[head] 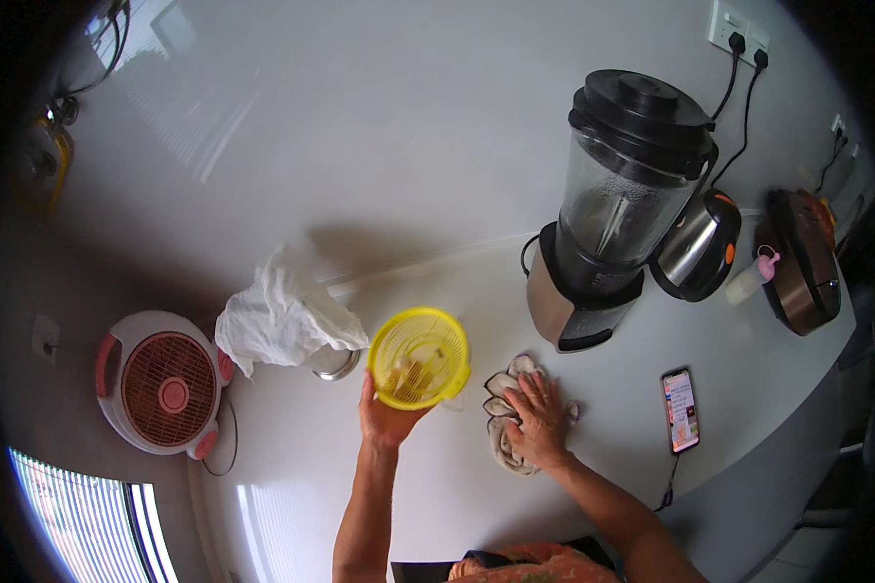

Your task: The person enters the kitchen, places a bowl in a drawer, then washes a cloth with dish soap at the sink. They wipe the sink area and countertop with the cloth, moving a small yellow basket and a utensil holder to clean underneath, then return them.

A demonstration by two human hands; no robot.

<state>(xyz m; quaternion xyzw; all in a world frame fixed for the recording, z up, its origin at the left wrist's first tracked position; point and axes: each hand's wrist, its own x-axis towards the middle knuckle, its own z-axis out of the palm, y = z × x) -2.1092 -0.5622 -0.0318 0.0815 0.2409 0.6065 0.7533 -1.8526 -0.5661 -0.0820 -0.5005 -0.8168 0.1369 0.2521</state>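
My left hand (388, 421) grips a small yellow plastic strainer basket (417, 334) from below and from its near side. A few pale brownish pieces (410, 382) lie at the bottom of the basket; what they are is not clear. My right hand (539, 430) is palm down on a crumpled off-white cloth with dark edging (509, 446), its fingers bent over the folds on the white countertop (437, 474). Left of the basket, a thin white cloth (284, 315) is draped over a metal container (335, 363), hiding most of it.
A large blender (623, 197) stands at the back right, beside an electric kettle (696, 248). Further right are a squeeze bottle (752, 280) and a brown appliance (802, 262). A lit phone (680, 410) lies nearer, with a cable attached. A pink-and-white fan (168, 382) is at left.
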